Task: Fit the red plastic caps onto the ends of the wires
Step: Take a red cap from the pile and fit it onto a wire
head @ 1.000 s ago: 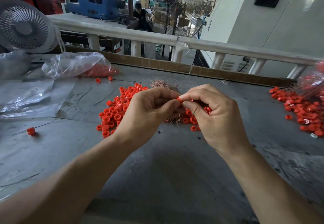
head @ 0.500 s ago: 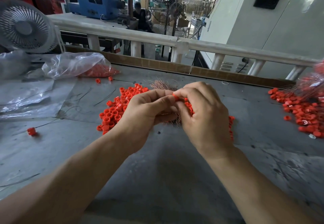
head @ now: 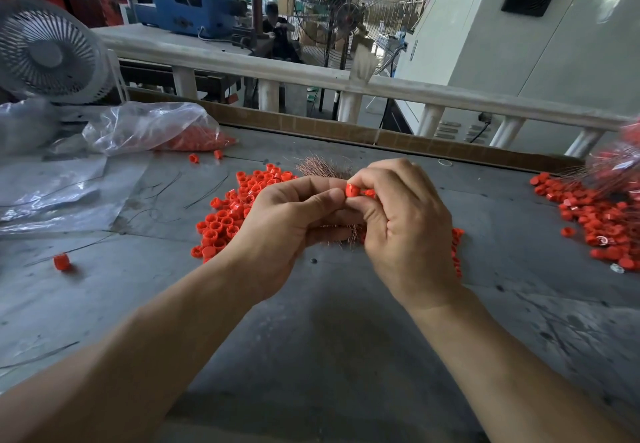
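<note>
A red cap (head: 351,190) is pinched between the thumb and fingers of my right hand (head: 405,231), and a second red piece (head: 369,193) shows just right of it inside those fingers. My left hand (head: 291,231) meets the right at the cap, its thumb tip touching it, fingers curled round a bundle of thin copper wires (head: 323,167) that fans out behind and below both hands. A heap of loose red caps (head: 239,207) lies on the grey table (head: 329,338) just left of my hands. Whether a wire sits in the cap is hidden.
A clear bag with red caps (head: 156,130) lies at the back left, plastic sheets (head: 45,193) beside it, a grey fan (head: 48,51) behind. Another cap heap with wires (head: 599,217) is at the right. A single cap (head: 62,262) and loose wires lie left. A cardboard edge (head: 346,134) bounds the far side.
My hands stayed together over the heap, shifting slightly. The cap between the fingertips now shows more fully, and my right hand has turned so its back faces me.
</note>
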Action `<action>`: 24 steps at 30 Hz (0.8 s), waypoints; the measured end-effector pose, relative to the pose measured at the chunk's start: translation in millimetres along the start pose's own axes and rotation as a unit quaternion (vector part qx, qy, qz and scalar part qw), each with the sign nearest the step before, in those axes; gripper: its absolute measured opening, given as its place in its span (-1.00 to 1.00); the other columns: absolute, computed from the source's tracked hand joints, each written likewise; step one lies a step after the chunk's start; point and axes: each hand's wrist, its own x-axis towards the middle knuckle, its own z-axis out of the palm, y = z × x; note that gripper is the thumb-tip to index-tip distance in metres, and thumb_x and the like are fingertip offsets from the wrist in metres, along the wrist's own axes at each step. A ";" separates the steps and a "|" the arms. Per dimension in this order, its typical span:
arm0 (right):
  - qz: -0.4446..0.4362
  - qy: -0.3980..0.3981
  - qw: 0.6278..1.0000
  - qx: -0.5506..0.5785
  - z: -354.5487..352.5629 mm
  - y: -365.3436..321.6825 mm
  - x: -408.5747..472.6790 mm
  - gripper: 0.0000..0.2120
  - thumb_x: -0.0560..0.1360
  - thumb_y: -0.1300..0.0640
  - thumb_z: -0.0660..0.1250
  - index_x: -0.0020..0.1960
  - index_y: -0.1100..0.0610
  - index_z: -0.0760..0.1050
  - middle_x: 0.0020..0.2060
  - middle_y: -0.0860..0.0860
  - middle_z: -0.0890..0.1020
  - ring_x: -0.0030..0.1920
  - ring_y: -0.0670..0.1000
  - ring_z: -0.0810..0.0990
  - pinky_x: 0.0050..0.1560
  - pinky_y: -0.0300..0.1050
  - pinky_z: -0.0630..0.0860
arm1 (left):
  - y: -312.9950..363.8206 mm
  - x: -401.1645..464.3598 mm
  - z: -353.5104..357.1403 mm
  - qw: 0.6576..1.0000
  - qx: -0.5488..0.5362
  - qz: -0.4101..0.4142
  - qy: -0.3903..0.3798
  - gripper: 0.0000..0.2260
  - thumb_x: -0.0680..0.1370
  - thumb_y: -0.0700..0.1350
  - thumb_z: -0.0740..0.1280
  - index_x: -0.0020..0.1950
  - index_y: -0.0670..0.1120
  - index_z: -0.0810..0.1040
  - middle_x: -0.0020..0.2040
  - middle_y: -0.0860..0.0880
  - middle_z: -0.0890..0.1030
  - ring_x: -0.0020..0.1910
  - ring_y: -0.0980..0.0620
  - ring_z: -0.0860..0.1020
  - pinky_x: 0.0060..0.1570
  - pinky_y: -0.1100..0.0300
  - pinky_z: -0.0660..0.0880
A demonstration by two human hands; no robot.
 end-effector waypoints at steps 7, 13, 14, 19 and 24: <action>-0.001 -0.006 1.000 0.018 0.6 1.7 -0.8 -0.94 0.56 0.25 0.41 -0.05 0.25 0.62 -0.08 0.06 0.62 -0.04 0.14 0.58 -0.01 -0.04 0.52 | 0.8 -0.3 0.7 1.000 -0.009 -0.012 0.019 -0.78 0.46 -0.15 0.41 0.05 -0.22 0.67 -0.08 -0.20 0.70 -0.10 -0.05 0.68 0.04 0.03 0.64; -0.015 -0.017 1.000 0.016 -0.9 1.1 -0.5 -0.96 0.55 0.26 0.43 -0.06 0.25 0.64 -0.08 0.08 0.63 -0.05 0.16 0.60 -0.02 0.03 0.55 | 1.2 0.0 1.4 0.999 -0.007 -0.015 0.039 -0.81 0.43 -0.15 0.43 0.00 -0.20 0.66 -0.11 -0.20 0.71 -0.14 -0.05 0.70 -0.02 0.06 0.66; -0.016 -0.018 1.000 0.013 -1.0 0.6 -0.6 -0.96 0.55 0.27 0.43 -0.06 0.24 0.64 -0.08 0.08 0.63 -0.05 0.17 0.60 -0.03 0.04 0.55 | 1.3 -0.3 1.4 0.999 -0.007 -0.015 0.041 -0.82 0.43 -0.15 0.43 -0.02 -0.20 0.66 -0.11 -0.20 0.71 -0.14 -0.05 0.71 -0.04 0.08 0.66; -0.025 -0.008 1.000 -0.010 -1.7 -0.5 -2.0 -0.96 0.56 0.27 0.42 -0.05 0.24 0.64 -0.09 0.06 0.64 -0.07 0.17 0.59 -0.04 -0.01 0.54 | 2.3 -2.2 3.5 0.999 -0.012 -0.021 0.044 -0.85 0.41 -0.13 0.45 -0.07 -0.16 0.69 -0.07 -0.25 0.72 -0.14 -0.06 0.72 -0.10 0.13 0.68; -0.014 -0.013 1.000 0.008 1.3 3.6 -3.7 -0.95 0.57 0.26 0.42 -0.03 0.25 0.64 -0.07 0.07 0.63 -0.04 0.16 0.60 0.00 0.02 0.54 | 3.2 -3.0 4.8 0.998 -0.017 -0.031 0.044 -0.85 0.46 -0.15 0.43 -0.03 -0.17 0.69 -0.06 -0.23 0.73 -0.14 -0.03 0.72 -0.18 0.20 0.65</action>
